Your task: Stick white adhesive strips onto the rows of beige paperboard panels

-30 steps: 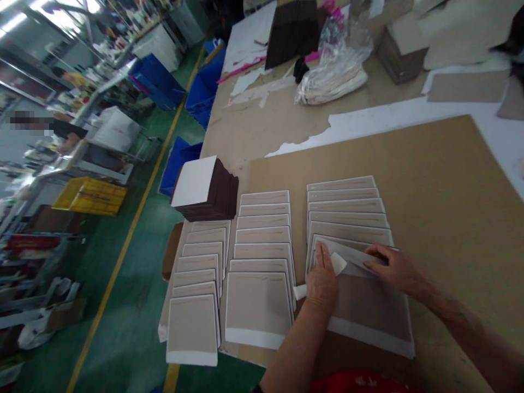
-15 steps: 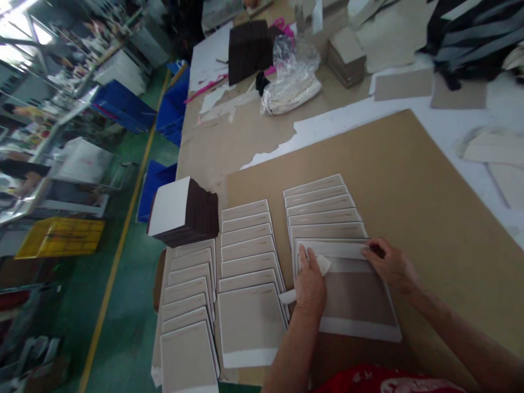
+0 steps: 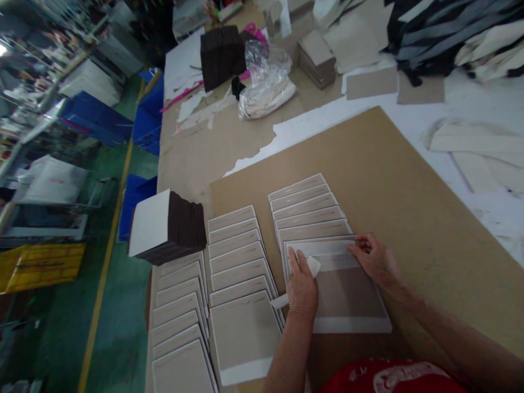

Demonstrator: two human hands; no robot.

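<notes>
My left hand (image 3: 302, 286) lies on the left part of the front panel (image 3: 347, 297) in the right row, its first two fingers extended over a pale strip (image 3: 327, 248) along the panel's top. A small white piece (image 3: 313, 266) shows beside those fingers, and a white strip end (image 3: 280, 301) sticks out left of the hand. At the strip's right end, my right hand (image 3: 374, 259) pinches the edge with thumb and forefinger. Behind them, overlapping panels (image 3: 313, 225) fan away.
Two more rows of overlapping panels, a middle row (image 3: 245, 327) and a left row (image 3: 180, 365), lie alongside. A tall dark stack with a white top (image 3: 151, 224) stands at the left edge. Farther back are a plastic bag (image 3: 266, 95), a dark stack (image 3: 221, 57) and fabric pieces (image 3: 483, 136).
The camera view has shifted, so the table contents appear farther left. Both hands keep nearly the same places on the front panel and strip.
</notes>
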